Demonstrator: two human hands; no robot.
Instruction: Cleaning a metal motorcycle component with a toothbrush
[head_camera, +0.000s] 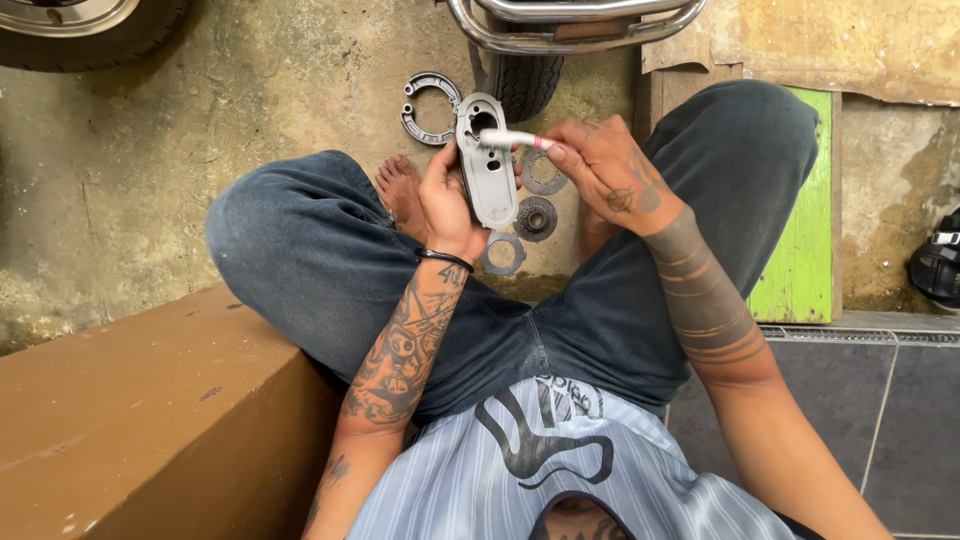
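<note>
The grey cover (488, 175) is held upright over the lap by the left hand (447, 195), while a small brush (512, 138) is pinched in the right hand (600, 170) against its upper opening. Brake shoes (425, 105), a gear (535, 217) and rings (502, 252) lie beyond and below the cover on the floor (250, 90), seemingly not yet refitted; cleaning appears midway.

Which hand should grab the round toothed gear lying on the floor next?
Probably the right hand. It holds only a slim white tool and hovers just above the toothed gear. The left hand is wrapped around the grey metal cover, so it's busy.
</note>
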